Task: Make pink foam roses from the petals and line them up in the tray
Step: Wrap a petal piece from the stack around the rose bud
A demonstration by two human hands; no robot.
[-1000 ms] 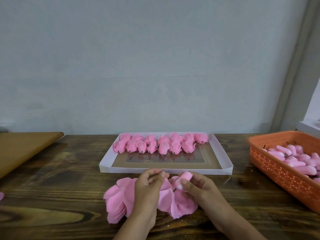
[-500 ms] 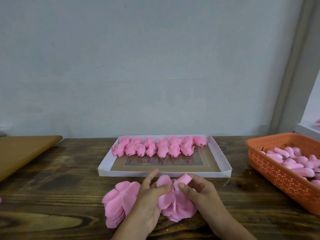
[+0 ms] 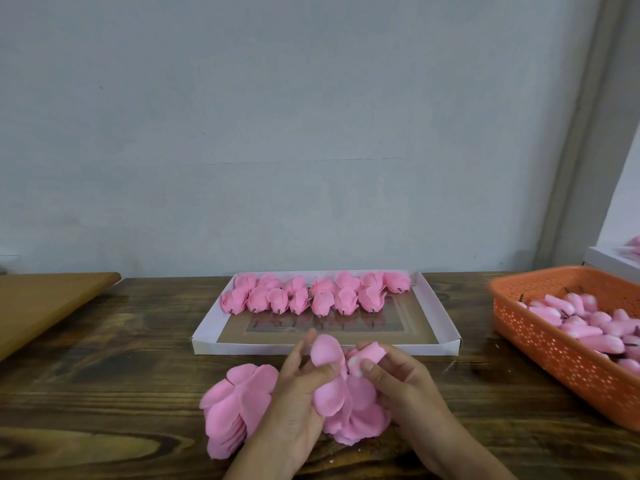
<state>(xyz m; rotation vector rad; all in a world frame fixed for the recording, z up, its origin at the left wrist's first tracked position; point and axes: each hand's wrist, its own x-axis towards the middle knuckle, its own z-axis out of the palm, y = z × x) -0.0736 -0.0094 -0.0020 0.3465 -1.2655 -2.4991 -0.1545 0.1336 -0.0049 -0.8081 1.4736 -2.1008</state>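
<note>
A stack of pink foam petals (image 3: 235,407) lies on the wooden table in front of me. My left hand (image 3: 298,396) pinches one petal (image 3: 325,351) between thumb and fingers, its index finger raised. My right hand (image 3: 398,379) grips a pink rose bud (image 3: 367,353) just right of that petal, above more petals (image 3: 360,414). Behind my hands stands the white tray (image 3: 429,306), with several finished roses (image 3: 311,296) lined up in two rows at its far end.
An orange perforated basket (image 3: 554,351) with several pink buds stands at the right. A light wooden board (image 3: 45,303) lies at the left. A white box (image 3: 609,261) sits behind the basket. The grey wall rises behind the table.
My left hand has lifted a petal from the pile and brought it up against the bud in my right hand. The view has shifted slightly.
</note>
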